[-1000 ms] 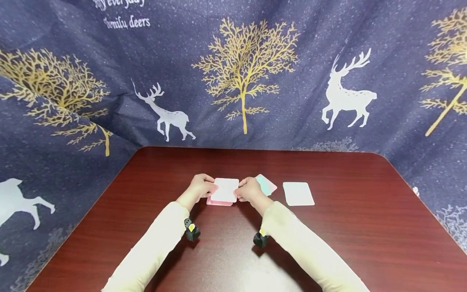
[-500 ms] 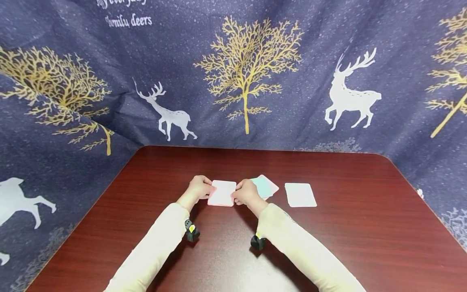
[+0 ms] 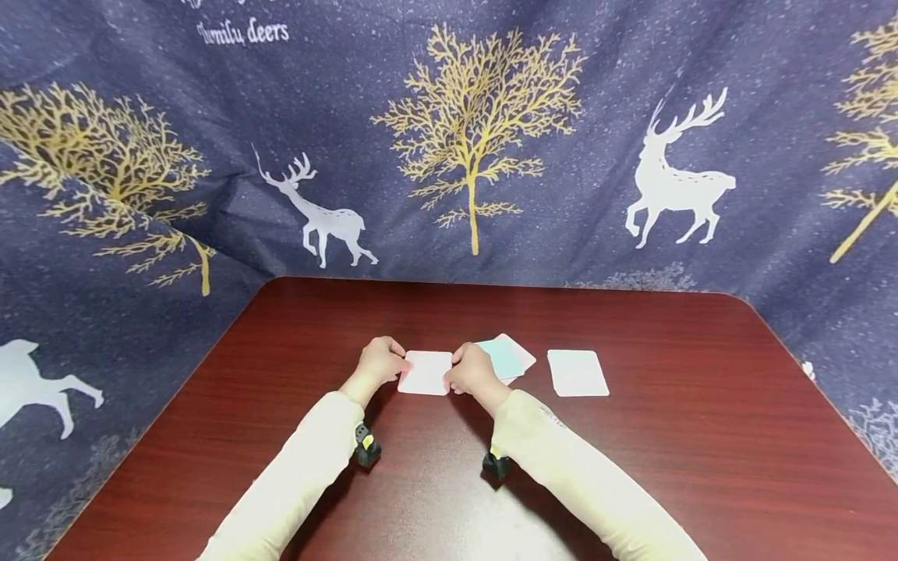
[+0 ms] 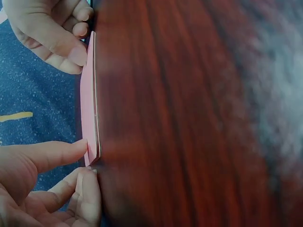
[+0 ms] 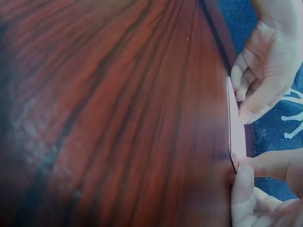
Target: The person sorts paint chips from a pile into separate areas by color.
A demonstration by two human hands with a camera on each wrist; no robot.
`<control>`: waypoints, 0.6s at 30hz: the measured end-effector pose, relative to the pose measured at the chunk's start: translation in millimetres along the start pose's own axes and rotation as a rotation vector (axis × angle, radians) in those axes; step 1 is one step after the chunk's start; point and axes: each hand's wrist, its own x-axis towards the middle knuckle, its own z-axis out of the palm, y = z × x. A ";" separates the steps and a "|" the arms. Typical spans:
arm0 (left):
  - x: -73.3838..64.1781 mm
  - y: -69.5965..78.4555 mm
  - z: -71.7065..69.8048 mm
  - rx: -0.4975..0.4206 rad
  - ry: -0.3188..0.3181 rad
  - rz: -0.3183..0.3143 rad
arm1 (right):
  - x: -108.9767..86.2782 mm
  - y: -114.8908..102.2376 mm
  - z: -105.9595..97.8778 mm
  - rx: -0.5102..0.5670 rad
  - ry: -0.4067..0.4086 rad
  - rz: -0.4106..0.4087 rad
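A thin stack of square pale-pink cards with rounded corners (image 3: pixel 426 372) lies flat on the table between both hands. My left hand (image 3: pixel 381 361) pinches its left edge, thumb on top. At the opposite edge, my right hand (image 3: pixel 471 368) pinches in the same way. In the left wrist view, at least two thin layers show along the stack's near side (image 4: pixel 96 109). The right wrist view shows the right thumb and finger at a corner of the pink stack (image 5: pixel 236 132). Just beyond the right hand, a light-teal card (image 3: pixel 503 359) overlaps a pink card (image 3: pixel 522 355), partly hidden.
Farther right sits a slightly uneven pile of white square cards (image 3: pixel 578 373). Everything lies on a glossy red-brown wooden table (image 3: pixel 449 499). Behind its far edge hangs a dark blue cloth (image 3: pixel 561 257) printed with deer and trees. A dark device is strapped at each wrist.
Both hands lowered the raised top card toward me onto the pink cards beneath. The layers now line up, and the stack lies flat. The other cards stayed put.
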 end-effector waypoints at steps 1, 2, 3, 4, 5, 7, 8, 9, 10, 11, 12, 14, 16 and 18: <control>0.0 0.1 -0.2 0.003 0.000 0.002 | 0.0 -0.1 0.2 -0.005 0.001 0.000; 0.1 -0.1 -0.5 0.003 0.001 0.003 | 0.1 -0.2 0.4 -0.009 0.001 0.001; 0.2 -0.2 -0.8 0.007 0.000 0.004 | 0.2 -0.4 0.5 -0.008 0.000 0.005; 0.3 -0.3 -1.2 0.012 -0.002 0.004 | 0.3 -0.6 0.4 -0.007 0.001 0.008; 0.4 -0.1 -1.6 0.018 -0.005 0.004 | 0.3 -0.6 0.1 -0.007 0.002 0.011; 0.5 0.2 -2.9 0.031 -0.011 0.003 | 0.6 -0.3 -0.1 0.008 0.004 0.016; 0.8 0.5 -3.7 0.040 -0.013 0.002 | 0.8 -0.1 -0.4 0.020 0.007 0.018; 1.0 1.1 -4.6 0.049 -0.016 0.004 | 0.8 0.1 -0.8 0.031 0.010 0.020; 1.4 1.8 -5.6 0.056 -0.018 0.005 | 0.9 0.3 -1.2 0.041 0.014 0.022; 1.5 2.5 -6.7 0.064 -0.019 0.008 | 1.0 0.3 -1.9 0.051 0.017 0.023; 1.8 3.3 -7.8 0.069 -0.019 0.009 | 1.2 0.3 -2.7 0.058 0.021 0.024; 2.5 5.6 -10.1 0.074 -0.016 0.008 | 1.4 -0.7 -5.5 0.058 0.024 0.028; 3.5 8.3 -11.8 0.078 -0.014 0.008 | 1.7 -2.4 -9.5 0.055 0.029 0.030; 3.6 11.7 -12.6 0.082 -0.003 0.016 | 1.8 -4.5 -15.3 0.046 0.024 0.036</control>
